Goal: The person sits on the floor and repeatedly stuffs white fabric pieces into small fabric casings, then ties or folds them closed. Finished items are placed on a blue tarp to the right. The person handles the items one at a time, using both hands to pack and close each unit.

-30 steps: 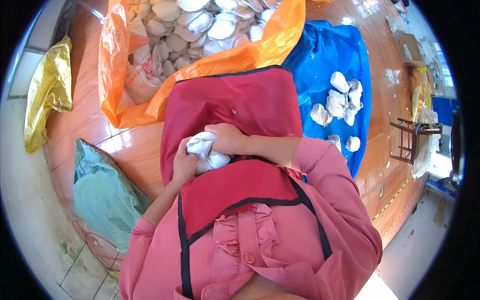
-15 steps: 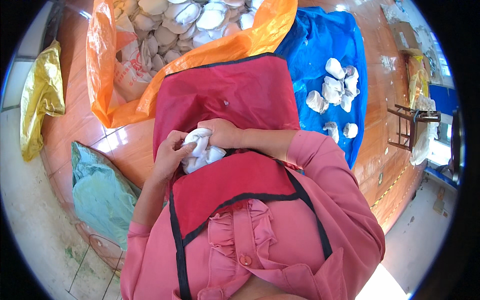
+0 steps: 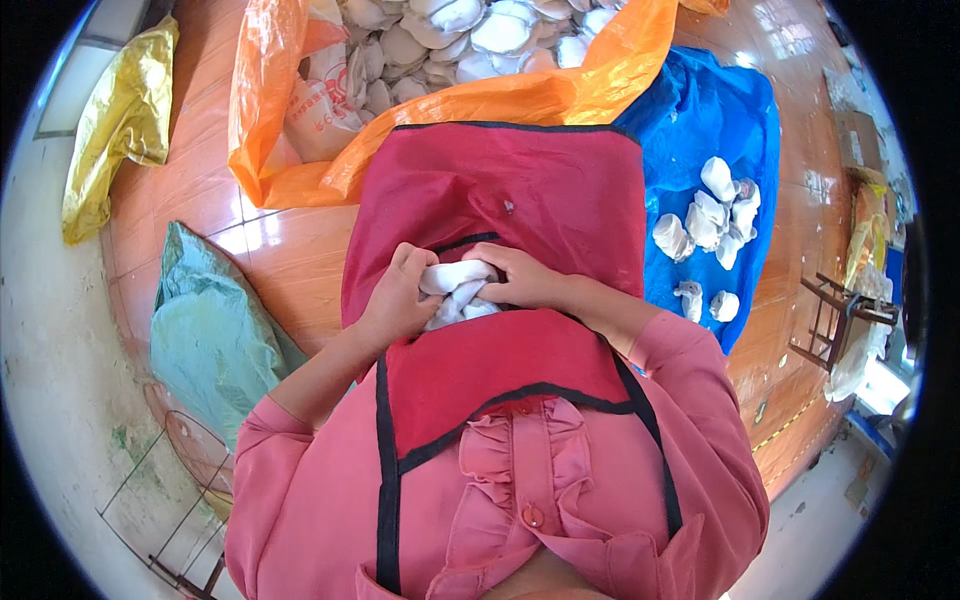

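A white piece of soft fabric [image 3: 458, 276] is twisted or rolled between my hands above the red apron [image 3: 520, 190] on my lap. My left hand [image 3: 402, 293] grips its left side, fingers curled round it. The other end is pinched by my right hand [image 3: 512, 276], with thumb and fingers pressed together. Part of the fabric hangs below in loose folds, and its lower edge meets the apron's bib. Its exact kind cannot be told.
Ahead, an open orange sack [image 3: 500, 112] holds many white rounded fabric pads [image 3: 500, 32]. On the right, several bunched white bundles [image 3: 708, 218] lie on a blue sheet [image 3: 690, 100]. A green sack [image 3: 205, 330] and yellow sack [image 3: 125, 120] lie left; a wooden stool [image 3: 835, 320] stands far right.
The view has shifted, so the surroundings sit further right. My hands have moved apart slightly, and the fabric is now stretched in a twisted band between them.
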A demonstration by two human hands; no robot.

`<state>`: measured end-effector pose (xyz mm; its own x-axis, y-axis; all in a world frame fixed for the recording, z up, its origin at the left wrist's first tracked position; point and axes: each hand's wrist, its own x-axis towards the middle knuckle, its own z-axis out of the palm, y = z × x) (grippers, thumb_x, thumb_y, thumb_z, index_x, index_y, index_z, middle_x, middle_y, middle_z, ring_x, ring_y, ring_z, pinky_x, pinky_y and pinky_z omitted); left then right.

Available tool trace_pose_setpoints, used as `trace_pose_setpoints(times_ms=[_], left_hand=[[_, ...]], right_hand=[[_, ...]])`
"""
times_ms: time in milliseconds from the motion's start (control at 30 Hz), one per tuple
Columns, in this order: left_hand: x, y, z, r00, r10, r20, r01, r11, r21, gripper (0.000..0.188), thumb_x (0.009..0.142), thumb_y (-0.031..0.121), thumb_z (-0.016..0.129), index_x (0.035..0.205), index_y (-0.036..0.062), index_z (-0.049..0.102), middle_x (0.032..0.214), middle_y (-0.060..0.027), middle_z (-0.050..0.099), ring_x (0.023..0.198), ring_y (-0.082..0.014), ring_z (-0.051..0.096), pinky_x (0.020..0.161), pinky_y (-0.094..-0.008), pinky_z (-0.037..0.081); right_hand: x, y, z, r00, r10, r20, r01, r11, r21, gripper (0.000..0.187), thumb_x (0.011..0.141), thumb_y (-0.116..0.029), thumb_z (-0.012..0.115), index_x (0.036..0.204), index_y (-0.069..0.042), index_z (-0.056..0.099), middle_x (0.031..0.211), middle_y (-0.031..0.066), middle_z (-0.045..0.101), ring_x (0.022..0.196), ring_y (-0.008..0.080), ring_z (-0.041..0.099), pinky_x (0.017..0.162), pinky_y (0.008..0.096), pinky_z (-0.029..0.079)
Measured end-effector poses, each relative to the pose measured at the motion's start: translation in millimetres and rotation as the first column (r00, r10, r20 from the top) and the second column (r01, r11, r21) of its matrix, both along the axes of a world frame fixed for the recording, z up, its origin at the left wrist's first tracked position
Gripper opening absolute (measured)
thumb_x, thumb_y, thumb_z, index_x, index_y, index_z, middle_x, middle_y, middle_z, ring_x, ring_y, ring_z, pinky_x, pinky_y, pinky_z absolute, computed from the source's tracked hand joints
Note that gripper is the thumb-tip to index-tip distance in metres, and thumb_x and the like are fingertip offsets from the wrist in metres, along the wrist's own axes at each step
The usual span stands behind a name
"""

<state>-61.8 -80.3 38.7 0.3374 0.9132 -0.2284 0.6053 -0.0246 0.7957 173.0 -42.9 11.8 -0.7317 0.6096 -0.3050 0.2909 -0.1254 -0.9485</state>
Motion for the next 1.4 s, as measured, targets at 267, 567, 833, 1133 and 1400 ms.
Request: trace_pose_setpoints(times_ms=[267,567,833,1133,1400], left_hand=[[2.9,-6.6,2.2,0.997,-0.069,0.036,0.059,0.971,0.23,0.044,0.063,-0.002,0.071,0.103,0.0048,0.055,0.1,-0.0149,0.048,0.09,-0.0339,0.055,0.074,-0.0385,0.049],[4.0,-24.2,-5.5,0.999,-0.04,-0.003,0.036,0.875,0.482,0.043,0.059,-0.001,0.072,0.1,0.0098,0.061,0.098,-0.0118,0.051,0.079,-0.0279,0.057,0.061,-0.0358,0.05],[-7.3,-27.1,-14.8,0.987,-0.158,0.018,0.136,0.899,0.415,0.046,0.063,0.003,0.073,0.107,0.0112,0.061,0.097,-0.0116,0.053,0.079,-0.0263,0.058,0.065,-0.0362,0.051],[-6.6,-3.9,-13.0,0.983,-0.176,-0.052,0.184,0.94,0.286,0.047,0.063,0.011,0.077,0.107,0.0107,0.062,0.101,-0.0109,0.054,0.086,-0.0279,0.059,0.065,-0.0369,0.052],[11.7,25.8,14.4,0.915,-0.387,-0.116,0.401,0.84,0.366,0.048,0.06,0.015,0.08,0.106,0.0118,0.065,0.103,-0.0094,0.055,0.094,-0.0286,0.057,0.074,-0.0381,0.051]], right_hand=[[3.0,26.6,24.7,0.991,0.129,-0.024,-0.131,0.985,-0.113,0.034,0.081,-0.023,0.074,0.107,-0.004,0.065,0.1,0.0072,0.061,0.097,0.018,0.057,0.085,0.0309,0.045],[-11.3,10.5,23.5,0.999,0.047,-0.002,-0.041,0.89,0.454,0.026,0.065,-0.017,0.071,0.083,-0.006,0.056,0.086,0.0118,0.057,0.083,0.034,0.057,0.071,0.0416,0.046],[-23.0,-37.3,-26.2,0.984,-0.173,-0.046,0.163,0.763,0.625,0.022,0.068,-0.023,0.07,0.079,-0.01,0.056,0.08,0.0106,0.054,0.072,0.0323,0.055,0.062,0.0441,0.046],[21.3,8.9,-0.6,0.97,-0.031,-0.242,0.024,0.999,-0.032,0.035,0.092,-0.026,0.058,0.119,-0.004,0.059,0.115,0.0108,0.061,0.109,0.0177,0.056,0.096,0.0327,0.043],[29.7,42.6,30.2,0.964,0.264,-0.024,-0.264,0.964,-0.007,0.038,0.099,-0.026,0.048,0.121,0.001,0.061,0.114,0.0145,0.066,0.104,0.0181,0.06,0.093,0.0331,0.046]])
